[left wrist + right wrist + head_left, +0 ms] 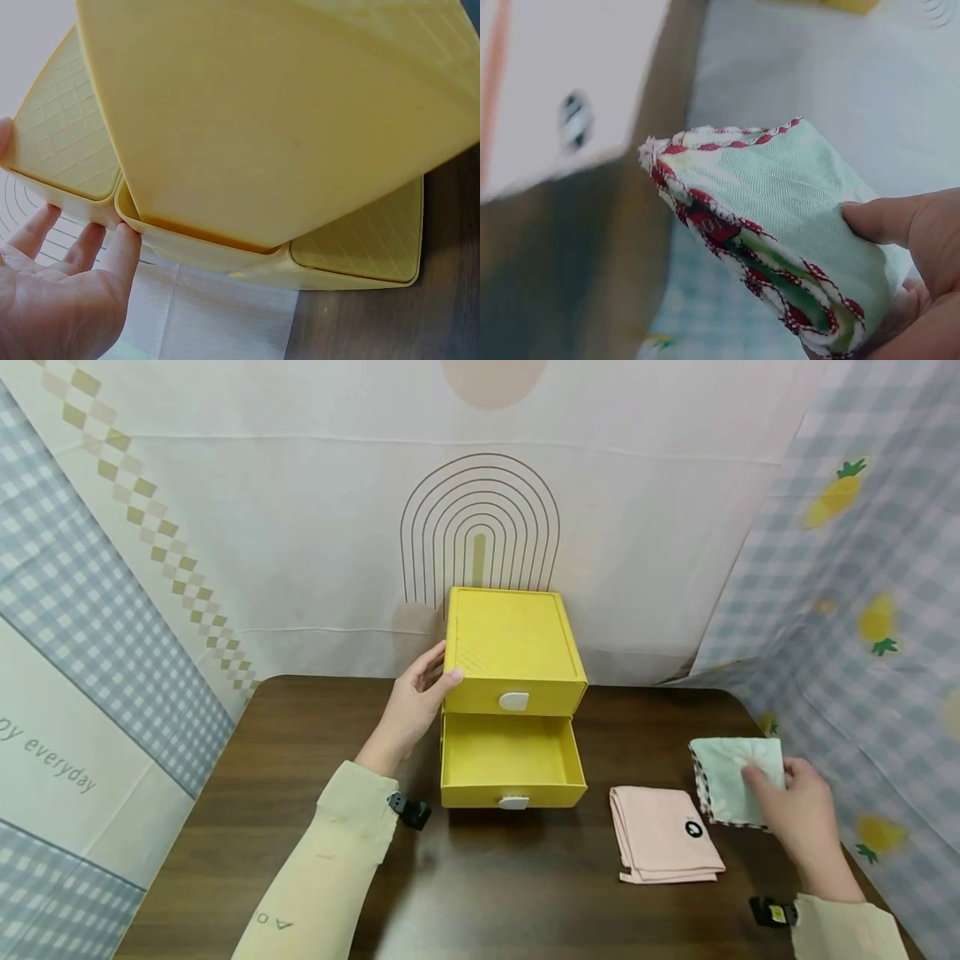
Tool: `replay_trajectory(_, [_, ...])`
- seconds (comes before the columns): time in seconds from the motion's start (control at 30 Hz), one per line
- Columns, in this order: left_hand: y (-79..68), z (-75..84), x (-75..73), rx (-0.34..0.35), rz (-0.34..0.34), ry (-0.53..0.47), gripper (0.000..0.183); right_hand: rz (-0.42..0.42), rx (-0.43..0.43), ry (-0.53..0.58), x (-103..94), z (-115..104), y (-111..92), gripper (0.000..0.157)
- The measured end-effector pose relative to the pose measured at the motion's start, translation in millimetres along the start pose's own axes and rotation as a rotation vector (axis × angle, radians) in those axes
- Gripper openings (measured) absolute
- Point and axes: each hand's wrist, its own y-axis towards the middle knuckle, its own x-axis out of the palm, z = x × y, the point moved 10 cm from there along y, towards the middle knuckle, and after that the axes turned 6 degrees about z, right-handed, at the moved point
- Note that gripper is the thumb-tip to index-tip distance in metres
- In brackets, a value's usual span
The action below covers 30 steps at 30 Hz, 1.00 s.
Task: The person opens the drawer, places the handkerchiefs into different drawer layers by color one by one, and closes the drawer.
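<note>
A small yellow drawer cabinet point(513, 635) stands on the table, its lower drawer point(510, 752) pulled out and its upper drawer point(480, 697) closed. My left hand point(408, 710) rests against the cabinet's left side, thumb over the front top edge; in the left wrist view the fingertips touch the yellow frame. On the right, my right hand point(806, 810) pinches a folded mint-green cloth point(727, 768), thumb on top. The right wrist view shows the cloth's folded layers with red-and-white stitched edges. Left of it, a folded pink cloth point(660, 835) with a round black patch lies flat.
The dark wooden table point(525, 893) bears the cabinet and the pink cloth. A patterned fabric backdrop point(315, 527) hangs behind, and checked fabric point(885, 693) borders the right side. Each wrist carries a black camera strap piece point(408, 810).
</note>
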Motion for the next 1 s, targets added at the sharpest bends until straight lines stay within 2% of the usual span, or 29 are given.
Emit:
replay_trajectory(0.17, [0.1, 0.6, 1.3, 0.001, -0.002, -0.006, 0.066, 0.059, -0.054, 0.005, -12.1, -46, -7, 0.053])
replay_trajectory(0.27, [0.4, -0.6, 2.1, -0.004, -0.005, -0.001, 0.065, 0.080, -0.084, 0.051, -16.1, -74, -14, 0.048])
replay_trajectory(0.37, [-0.6, -0.8, 1.7, -0.008, -0.005, 0.013, 0.065, 0.072, -0.108, 0.190, -14.5, -98, -22, 0.041])
replay_trajectory(0.43, [-1.4, -0.3, 1.7, -0.008, -0.005, 0.015, 0.066, 0.031, -0.115, 0.338, -8.8, -115, -28, 0.036])
replay_trajectory(0.53, [-2.0, 1.5, 1.9, -0.002, -0.008, 0.007, 0.067, -0.059, -0.108, 0.619, 4.6, -142, -36, 0.031])
replay_trajectory(0.63, [-1.4, 1.6, 1.2, -0.003, -0.008, 0.007, 0.067, -0.129, -0.106, 0.781, 18.6, -169, -45, 0.031])
replay_trajectory(0.7, [-1.1, 1.0, 1.0, -0.009, -0.009, 0.007, 0.067, -0.166, -0.113, 0.823, 30.7, -187, -51, 0.031])
replay_trajectory(0.77, [-0.9, -0.1, 0.8, -0.014, -0.008, 0.002, 0.067, -0.201, -0.127, 0.817, 45.4, -205, -57, 0.032])
replay_trajectory(0.9, [-1.0, -1.6, 1.1, -0.021, -0.008, -0.014, 0.067, -0.287, -0.145, 0.858, 81.4, -241, -70, 0.033])
replay_trajectory(1.0, [-0.7, -2.1, 0.9, -0.026, -0.010, -0.018, 0.068, -0.326, -0.141, 0.897, 105.8, -259, -77, 0.033])
